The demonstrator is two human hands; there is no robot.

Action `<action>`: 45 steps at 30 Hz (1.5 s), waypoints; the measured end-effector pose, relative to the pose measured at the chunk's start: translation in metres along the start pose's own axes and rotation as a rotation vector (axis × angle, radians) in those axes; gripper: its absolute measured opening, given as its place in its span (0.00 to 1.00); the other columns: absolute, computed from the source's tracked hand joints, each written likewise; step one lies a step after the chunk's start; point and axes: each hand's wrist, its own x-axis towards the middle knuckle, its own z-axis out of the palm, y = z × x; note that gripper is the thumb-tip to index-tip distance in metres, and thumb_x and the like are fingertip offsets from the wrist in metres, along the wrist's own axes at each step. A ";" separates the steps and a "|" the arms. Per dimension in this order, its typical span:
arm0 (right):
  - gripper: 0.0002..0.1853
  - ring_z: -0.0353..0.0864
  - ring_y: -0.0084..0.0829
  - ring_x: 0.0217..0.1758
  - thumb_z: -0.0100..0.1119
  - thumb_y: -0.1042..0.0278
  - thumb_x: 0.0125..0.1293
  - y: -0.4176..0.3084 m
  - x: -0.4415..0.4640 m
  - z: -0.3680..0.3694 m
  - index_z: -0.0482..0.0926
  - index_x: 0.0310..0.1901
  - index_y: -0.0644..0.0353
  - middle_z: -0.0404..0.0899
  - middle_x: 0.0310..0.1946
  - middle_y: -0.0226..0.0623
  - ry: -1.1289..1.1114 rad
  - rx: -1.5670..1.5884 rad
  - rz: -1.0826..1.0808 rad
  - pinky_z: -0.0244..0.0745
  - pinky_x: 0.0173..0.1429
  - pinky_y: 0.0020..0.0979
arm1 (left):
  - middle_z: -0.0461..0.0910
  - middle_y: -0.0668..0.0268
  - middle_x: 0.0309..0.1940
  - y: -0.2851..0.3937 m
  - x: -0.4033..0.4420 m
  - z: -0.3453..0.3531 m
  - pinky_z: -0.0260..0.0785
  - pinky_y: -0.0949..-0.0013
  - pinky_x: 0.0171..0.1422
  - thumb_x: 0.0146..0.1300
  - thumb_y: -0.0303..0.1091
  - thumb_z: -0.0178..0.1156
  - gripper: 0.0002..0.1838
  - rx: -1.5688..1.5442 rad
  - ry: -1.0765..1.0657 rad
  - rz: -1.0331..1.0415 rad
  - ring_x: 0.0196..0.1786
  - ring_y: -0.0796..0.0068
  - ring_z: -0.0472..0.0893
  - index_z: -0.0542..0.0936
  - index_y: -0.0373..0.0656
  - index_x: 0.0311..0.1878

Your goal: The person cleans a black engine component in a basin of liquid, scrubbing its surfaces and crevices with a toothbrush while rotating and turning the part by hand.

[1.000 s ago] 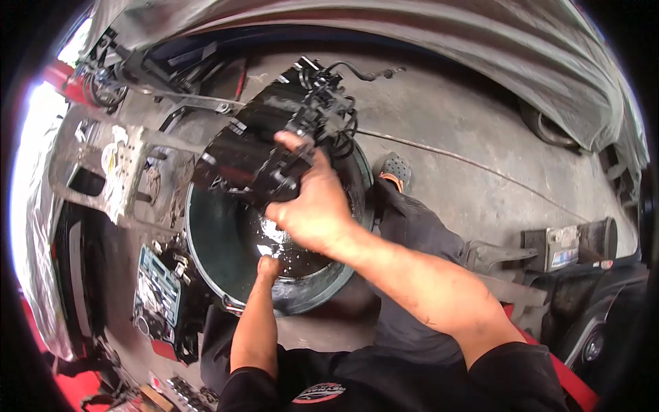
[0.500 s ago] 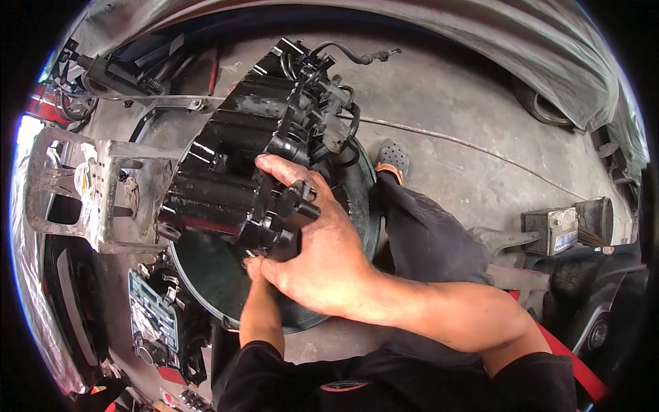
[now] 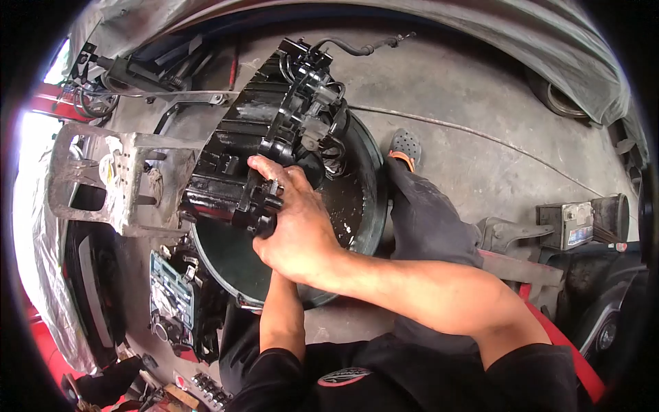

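A large wet black ribbed part [image 3: 237, 130] with hoses and fittings along its right side is tilted over a round green tub [image 3: 381, 206]. My right hand [image 3: 295, 220] grips the lower right end of this part, thumb and fingers around its fittings. My left forearm reaches up from below, and the left hand is hidden behind the right hand and the part. Dark liquid [image 3: 349, 199] shows inside the tub under the part. A thin hose [image 3: 364, 50] sticks out from the part's top end.
A worn metal frame [image 3: 127, 185] stands left of the tub. An open tool case [image 3: 173, 292] lies at the lower left. To the right are a battery [image 3: 568, 225] and a red bar [image 3: 563, 343]. A grey cover [image 3: 549, 62] hangs along the top right.
The black part has risen out over the tub, with its lower end nearer my body than a second ago. My left hand has gone from partly visible to hidden behind the right.
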 end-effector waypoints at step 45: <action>0.47 0.73 0.35 0.65 0.68 0.83 0.39 -0.008 0.027 -0.011 0.65 0.69 0.59 0.72 0.63 0.43 -0.062 0.170 -0.048 0.68 0.70 0.32 | 0.78 0.60 0.25 0.150 -0.214 -0.196 0.70 0.59 0.39 0.70 0.35 0.60 0.10 -0.119 0.074 0.215 0.30 0.67 0.79 0.81 0.36 0.42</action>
